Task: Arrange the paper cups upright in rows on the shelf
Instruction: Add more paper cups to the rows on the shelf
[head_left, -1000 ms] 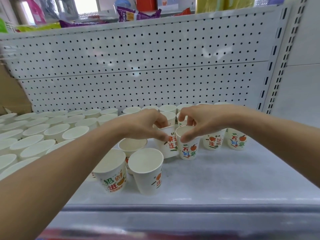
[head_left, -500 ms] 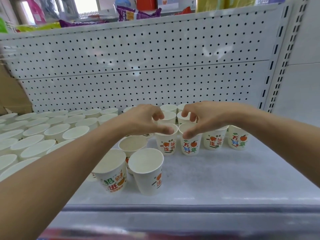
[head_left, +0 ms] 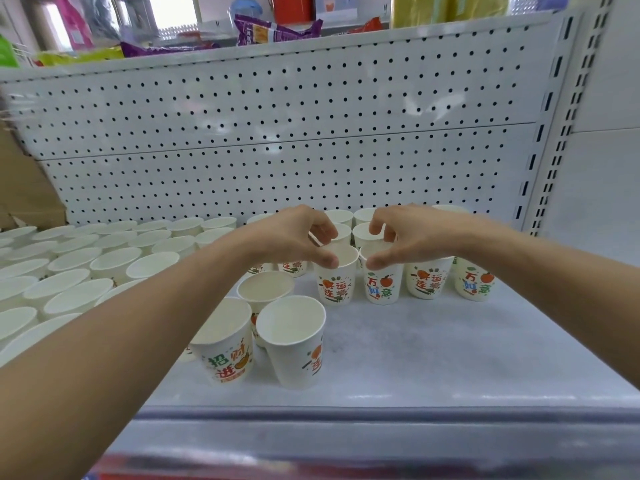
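A grey shelf (head_left: 433, 358) is backed by white pegboard (head_left: 277, 133), with snack packets (head_left: 273, 29) seen above. Rows of paper cups (head_left: 76, 271) are ranged upright at left. One printed cup (head_left: 336, 284) is pinched at the rim by the left hand (head_left: 294, 237), the neighbouring cup (head_left: 383, 285) by the right hand (head_left: 412, 237). The printed cup, tilted a second ago, is now stood upright in line. Cups behind the hands are partly hidden.

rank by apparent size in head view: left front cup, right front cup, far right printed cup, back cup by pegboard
left front cup, right front cup: alike
far right printed cup
back cup by pegboard
nearness exaggerates this
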{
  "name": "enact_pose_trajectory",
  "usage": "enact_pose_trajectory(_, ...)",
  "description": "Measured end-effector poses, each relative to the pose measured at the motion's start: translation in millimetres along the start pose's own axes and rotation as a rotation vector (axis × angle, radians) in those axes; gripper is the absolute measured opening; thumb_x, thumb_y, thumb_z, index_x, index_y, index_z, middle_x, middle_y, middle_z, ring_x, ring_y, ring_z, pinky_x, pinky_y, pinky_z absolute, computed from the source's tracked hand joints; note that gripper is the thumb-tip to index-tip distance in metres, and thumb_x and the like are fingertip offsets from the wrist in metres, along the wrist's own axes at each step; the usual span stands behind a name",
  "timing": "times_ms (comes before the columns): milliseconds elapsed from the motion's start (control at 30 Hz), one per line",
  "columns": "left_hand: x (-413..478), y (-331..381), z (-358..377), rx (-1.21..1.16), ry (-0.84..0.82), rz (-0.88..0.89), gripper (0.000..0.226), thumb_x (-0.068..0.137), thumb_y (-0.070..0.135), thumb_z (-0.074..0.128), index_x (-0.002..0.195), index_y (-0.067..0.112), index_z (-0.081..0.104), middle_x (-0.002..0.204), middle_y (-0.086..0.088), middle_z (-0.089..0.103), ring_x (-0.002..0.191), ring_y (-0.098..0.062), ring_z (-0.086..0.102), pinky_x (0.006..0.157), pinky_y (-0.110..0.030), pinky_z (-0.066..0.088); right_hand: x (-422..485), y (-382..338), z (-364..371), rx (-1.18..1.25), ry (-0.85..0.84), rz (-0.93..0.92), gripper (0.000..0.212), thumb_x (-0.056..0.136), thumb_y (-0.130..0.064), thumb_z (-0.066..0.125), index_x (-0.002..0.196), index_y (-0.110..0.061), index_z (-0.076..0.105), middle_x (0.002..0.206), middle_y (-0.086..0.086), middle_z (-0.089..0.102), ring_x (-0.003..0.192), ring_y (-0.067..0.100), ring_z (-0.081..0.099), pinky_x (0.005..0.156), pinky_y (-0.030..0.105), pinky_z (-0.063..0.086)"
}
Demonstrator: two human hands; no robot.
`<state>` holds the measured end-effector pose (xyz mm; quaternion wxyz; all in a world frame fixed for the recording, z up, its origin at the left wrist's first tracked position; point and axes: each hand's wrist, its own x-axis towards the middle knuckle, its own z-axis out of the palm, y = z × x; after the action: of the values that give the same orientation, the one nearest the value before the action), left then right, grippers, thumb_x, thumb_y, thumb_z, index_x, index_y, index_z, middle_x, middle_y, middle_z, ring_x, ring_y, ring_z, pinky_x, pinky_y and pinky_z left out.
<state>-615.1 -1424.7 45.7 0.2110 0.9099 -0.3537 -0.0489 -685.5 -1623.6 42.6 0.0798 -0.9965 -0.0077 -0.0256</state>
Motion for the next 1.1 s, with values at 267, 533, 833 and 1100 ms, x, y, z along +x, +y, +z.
enact_pose_trajectory(267,-6,3,-4,0.023,0.014,0.005,0.049,0.080,0.034,0.077,0.124,0.022,0.060,0.119,0.010,0.063,0.105,-0.006,0.061,0.094,-0.032,0.050,-3,3,-3,0.057,0.046,-0.030,0.061,0.077,-0.061,0.066,0.126,-0.028,0.050,0.116,-0.007,0.057,0.103,0.016,0.056,0.092,0.039,0.049)
enact_pose_trajectory(533,-75,6,-20,-0.071,0.197,-0.049,0.050,0.072,0.056,0.068,0.114,0.032,0.066,0.109,0.021,0.065,0.103,0.006,0.059,0.095,-0.033,0.050,-38,-25,-3,0.329,0.154,-0.325,0.042,0.080,-0.055,0.065,0.116,-0.034,0.062,0.109,-0.022,0.060,0.100,-0.006,0.053,0.079,0.016,0.042)
enact_pose_trajectory(833,-153,-25,-16,0.105,0.121,-0.191,0.076,0.058,0.068,0.075,0.126,0.039,0.058,0.116,0.022,0.057,0.105,0.007,0.051,0.084,-0.022,0.043,-57,-91,5,0.171,0.007,-0.393,0.070,0.071,-0.074,0.060,0.127,-0.033,0.051,0.115,-0.015,0.056,0.100,0.007,0.054,0.085,0.032,0.048)
enact_pose_trajectory(1100,-134,-42,-27,0.223,-0.020,-0.054,0.069,0.068,0.054,0.078,0.128,0.034,0.052,0.110,0.019,0.058,0.100,-0.003,0.056,0.086,-0.026,0.049,-61,-108,16,0.076,-0.019,-0.178,0.056,0.079,-0.053,0.066,0.128,-0.035,0.045,0.105,-0.014,0.055,0.093,0.007,0.053,0.080,0.029,0.047)
